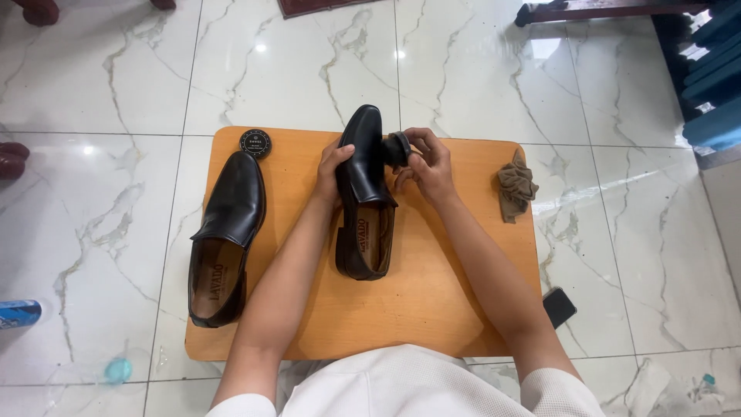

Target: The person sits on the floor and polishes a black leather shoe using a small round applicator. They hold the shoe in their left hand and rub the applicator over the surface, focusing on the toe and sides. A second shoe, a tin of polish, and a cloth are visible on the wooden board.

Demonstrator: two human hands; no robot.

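Note:
A black leather shoe (pixel 361 162) stands on the orange wooden board (pixel 432 286), toe pointing away from me. My left hand (pixel 332 174) grips its left side near the vamp. My right hand (pixel 427 166) holds a dark polishing cloth (pixel 397 147) against the shoe's right side. The second black shoe (pixel 228 232) lies alone at the board's left edge. A round black polish tin (pixel 255 143) sits closed at the board's far left corner.
A crumpled brown cloth (pixel 514 188) lies at the board's right edge. A dark phone (pixel 559 306) rests on the marble floor by the board's right corner. A blue bottle (pixel 19 313) lies far left. Blue furniture (pixel 714 69) stands at the top right.

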